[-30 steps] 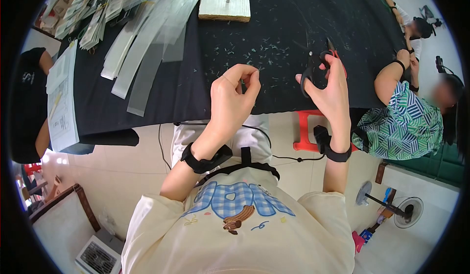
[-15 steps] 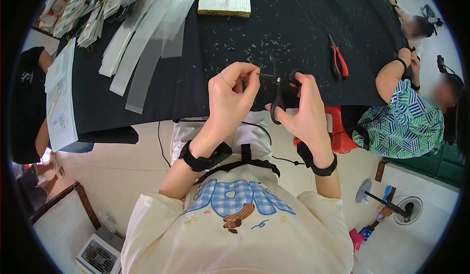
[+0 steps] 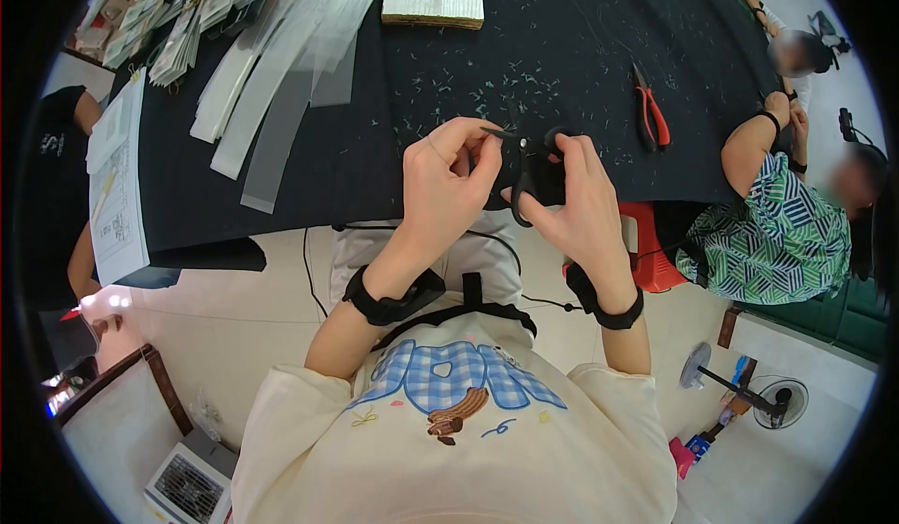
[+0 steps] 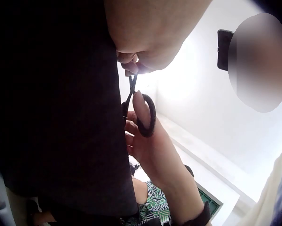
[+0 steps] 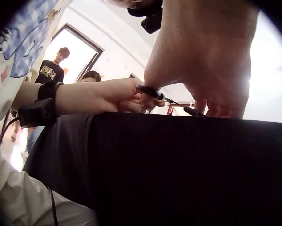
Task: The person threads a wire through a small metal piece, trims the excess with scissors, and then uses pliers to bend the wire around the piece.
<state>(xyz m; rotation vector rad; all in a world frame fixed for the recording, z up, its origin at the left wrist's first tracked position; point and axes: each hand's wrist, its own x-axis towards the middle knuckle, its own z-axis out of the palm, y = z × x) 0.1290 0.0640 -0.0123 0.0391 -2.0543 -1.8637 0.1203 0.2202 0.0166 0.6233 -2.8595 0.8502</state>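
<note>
Black-handled scissors (image 3: 523,173) are in my right hand (image 3: 581,210), with the thumb through one handle loop and fingers at the other. Their blades point left, at the fingertips of my left hand (image 3: 445,177). My left thumb and index finger are pinched together; whatever lies between them is too small to make out. In the left wrist view the scissors (image 4: 147,115) reach up to the pinching fingertips. The right wrist view shows the scissors (image 5: 150,92) between both hands, just above the table edge.
Small green clippings (image 3: 520,79) are scattered over the black tablecloth (image 3: 562,18). Red-handled pliers (image 3: 653,117) lie to the right. A white block with a rod (image 3: 433,1) stands at the back, clear plastic strips (image 3: 281,131) and papers (image 3: 117,187) at the left. People sit at both sides.
My right hand has moved left from beside the pliers with the scissors, whose blades have come to the left fingertips. The left hand has kept its pinch, nearly still.
</note>
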